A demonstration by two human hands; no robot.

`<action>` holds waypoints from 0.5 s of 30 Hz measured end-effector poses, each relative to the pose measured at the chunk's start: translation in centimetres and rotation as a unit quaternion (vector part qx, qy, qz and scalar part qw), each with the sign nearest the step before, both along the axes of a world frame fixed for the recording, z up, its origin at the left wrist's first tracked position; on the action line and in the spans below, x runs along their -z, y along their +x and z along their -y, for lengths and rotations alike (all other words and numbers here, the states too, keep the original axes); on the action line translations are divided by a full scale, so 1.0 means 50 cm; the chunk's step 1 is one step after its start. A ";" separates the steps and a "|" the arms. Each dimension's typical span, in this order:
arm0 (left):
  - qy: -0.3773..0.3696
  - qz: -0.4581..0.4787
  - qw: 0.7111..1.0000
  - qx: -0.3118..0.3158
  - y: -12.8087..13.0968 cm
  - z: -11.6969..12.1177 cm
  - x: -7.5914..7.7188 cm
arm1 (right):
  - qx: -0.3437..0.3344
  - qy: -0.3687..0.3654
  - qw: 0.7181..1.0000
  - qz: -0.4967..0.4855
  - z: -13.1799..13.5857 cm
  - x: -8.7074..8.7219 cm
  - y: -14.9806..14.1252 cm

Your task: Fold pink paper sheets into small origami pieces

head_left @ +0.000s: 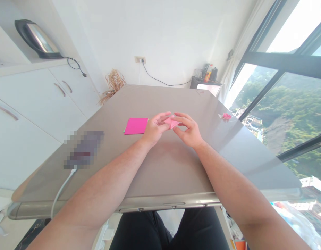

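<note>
A small piece of folded pink paper is held up between both hands over the middle of the table. My left hand grips its left side between thumb and fingers. On the other side, my right hand pinches it with the thumb below and the fingers above. Parts of the paper's folds are hidden by the fingertips. Just left of my left hand lies a stack of square paper, bright pink on top with a green edge peeking out; the left hand overlaps its right side in view.
A pink folded paper piece lies near the table's right edge, by the window. A blurred-out device with a white cable rests at the left. The grey table meets its front edge close to my legs.
</note>
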State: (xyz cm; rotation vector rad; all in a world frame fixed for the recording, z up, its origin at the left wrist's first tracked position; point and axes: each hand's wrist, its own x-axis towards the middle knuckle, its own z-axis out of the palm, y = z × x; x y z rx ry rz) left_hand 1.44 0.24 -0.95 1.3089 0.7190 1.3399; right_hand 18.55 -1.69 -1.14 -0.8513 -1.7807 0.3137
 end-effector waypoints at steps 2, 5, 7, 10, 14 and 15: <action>0.009 -0.003 1.000 -0.005 -0.001 -0.002 0.001 | 0.006 0.008 1.000 0.002 0.000 0.000 0.001; 0.015 -0.008 1.000 -0.025 -0.002 -0.004 0.002 | 0.011 0.009 1.000 0.004 0.001 -0.001 0.000; 0.013 -0.012 0.999 -0.035 -0.003 -0.004 0.002 | 0.010 0.009 1.000 0.010 0.002 -0.002 0.000; -0.011 -0.013 0.999 -0.035 -0.002 -0.002 0.002 | 0.008 0.012 1.000 0.022 0.001 -0.001 -0.002; -0.045 -0.012 0.999 -0.015 0.000 0.000 0.000 | 0.021 0.007 0.999 0.024 -0.002 0.002 -0.003; -0.051 -0.013 0.999 -0.010 0.000 0.001 -0.001 | 0.023 0.003 0.999 0.023 -0.003 0.003 -0.004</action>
